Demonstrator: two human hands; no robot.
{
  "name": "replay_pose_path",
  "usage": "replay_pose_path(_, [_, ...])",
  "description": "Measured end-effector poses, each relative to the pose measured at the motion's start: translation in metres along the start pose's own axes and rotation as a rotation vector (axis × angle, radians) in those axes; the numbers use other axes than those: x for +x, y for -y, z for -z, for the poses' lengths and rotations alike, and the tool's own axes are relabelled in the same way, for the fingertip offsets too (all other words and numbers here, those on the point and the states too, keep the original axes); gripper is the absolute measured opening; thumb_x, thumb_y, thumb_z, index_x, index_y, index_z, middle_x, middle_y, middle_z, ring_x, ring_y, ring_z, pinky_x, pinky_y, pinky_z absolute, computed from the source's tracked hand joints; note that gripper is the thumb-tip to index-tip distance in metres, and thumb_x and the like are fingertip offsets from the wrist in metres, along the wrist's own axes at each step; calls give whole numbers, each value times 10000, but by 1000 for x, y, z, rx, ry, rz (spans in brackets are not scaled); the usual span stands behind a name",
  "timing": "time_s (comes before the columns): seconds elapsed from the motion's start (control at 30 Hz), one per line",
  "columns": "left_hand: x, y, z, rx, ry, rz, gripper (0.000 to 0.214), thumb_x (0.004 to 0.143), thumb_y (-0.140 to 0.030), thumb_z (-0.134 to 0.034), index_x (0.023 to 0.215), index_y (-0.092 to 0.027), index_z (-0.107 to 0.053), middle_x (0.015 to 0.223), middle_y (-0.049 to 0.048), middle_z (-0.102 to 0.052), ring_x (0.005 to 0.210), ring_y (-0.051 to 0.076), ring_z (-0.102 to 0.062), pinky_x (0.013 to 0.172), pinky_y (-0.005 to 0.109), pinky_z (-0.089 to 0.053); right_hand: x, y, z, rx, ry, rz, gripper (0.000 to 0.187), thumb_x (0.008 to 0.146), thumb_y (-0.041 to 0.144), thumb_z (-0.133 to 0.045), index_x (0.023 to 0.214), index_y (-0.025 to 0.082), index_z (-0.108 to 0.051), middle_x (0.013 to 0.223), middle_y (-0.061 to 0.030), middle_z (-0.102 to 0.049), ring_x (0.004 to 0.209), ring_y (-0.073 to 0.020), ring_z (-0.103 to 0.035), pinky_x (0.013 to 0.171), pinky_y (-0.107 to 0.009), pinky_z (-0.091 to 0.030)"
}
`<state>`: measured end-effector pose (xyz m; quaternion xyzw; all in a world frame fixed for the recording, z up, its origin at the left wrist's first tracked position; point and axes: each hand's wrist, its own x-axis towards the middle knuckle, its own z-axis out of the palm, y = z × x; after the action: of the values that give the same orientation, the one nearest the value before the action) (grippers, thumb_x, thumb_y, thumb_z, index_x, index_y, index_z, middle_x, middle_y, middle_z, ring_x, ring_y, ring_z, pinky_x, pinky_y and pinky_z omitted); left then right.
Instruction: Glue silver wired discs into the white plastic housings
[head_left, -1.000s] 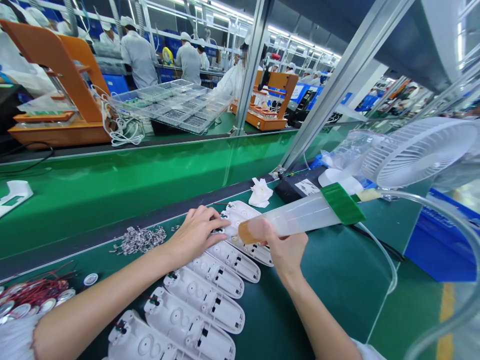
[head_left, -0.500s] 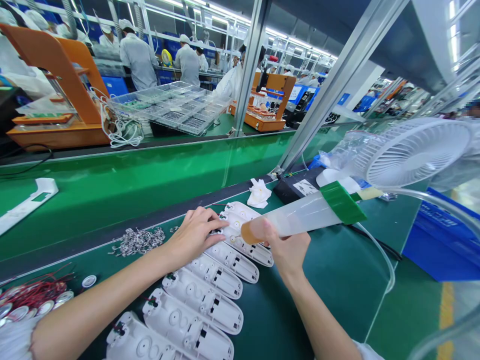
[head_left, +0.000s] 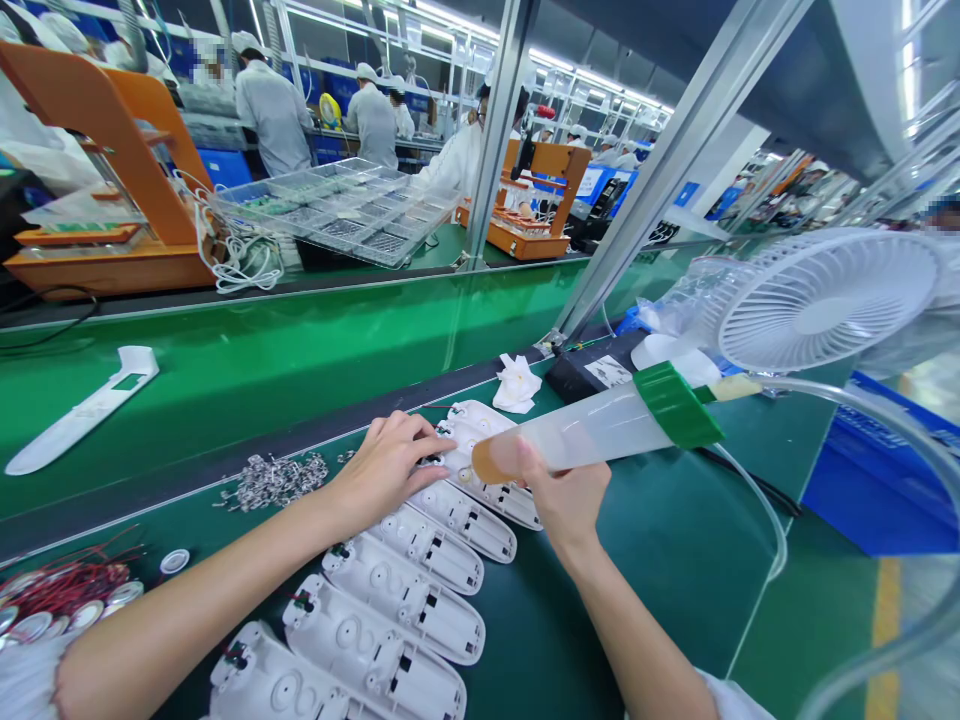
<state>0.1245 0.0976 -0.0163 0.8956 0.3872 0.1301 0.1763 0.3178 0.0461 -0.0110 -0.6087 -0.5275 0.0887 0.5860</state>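
Fingers of the right hand [head_left: 574, 495] are wrapped around a translucent dispensing syringe [head_left: 600, 435], gripping it near its lower end, the thumb lying along the near side of the barrel. Amber liquid [head_left: 493, 460] fills the end just beyond the fingertips, which points at the left hand [head_left: 394, 460]. At the opposite end, a green cap [head_left: 675, 405] sits well clear of the grip, joined to a clear hose [head_left: 832, 388].

Left-hand fingers are bent, with thumb and forefinger parted, over the wired ends of the white plastic housings [head_left: 409, 595]; whether they pinch anything cannot be told. These housings lie side by side on the green bench [head_left: 675, 560], hollow faces up, some below the syringe end and between the hands, others running toward the near edge.

Beyond the left forearm lies a heap of small metal parts [head_left: 277, 482]; past the syringe is a crumpled tissue [head_left: 517, 385].
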Motion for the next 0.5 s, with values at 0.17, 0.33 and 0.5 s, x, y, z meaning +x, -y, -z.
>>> replay_pose_path(0.17, [-1, 1, -1, 9, -9, -2, 303, 850, -283, -578, 1153, -284, -569, 1023, 30, -557, 956, 219, -448, 821, 374, -329, 1, 0, 3, -25, -22, -2, 383, 670, 508, -662, 595, 136, -613, 471, -54, -577, 413, -217, -565, 440, -313, -483])
replay_pose_path(0.33, [-1, 1, -2, 10, -19, 0, 299, 846, -275, -586, 1144, -289, -573, 1016, 22, -557, 970, 218, -449, 835, 375, -323, 1, 1, 6, -14, -9, -25, 397, 665, 520, -654, 560, 143, -589, 416, -26, -531, 345, -182, -507, 382, -290, -447])
replay_pose_path(0.5, [-1, 0, -1, 18, 1, 12, 301, 850, -269, -580, 1151, -290, -572, 1021, 26, -555, 978, 224, -451, 828, 373, -322, 0, 0, 7, 31, 11, -68, 374, 671, 498, -664, 572, 145, -591, 394, -3, -499, 353, -175, -501, 387, -284, -443])
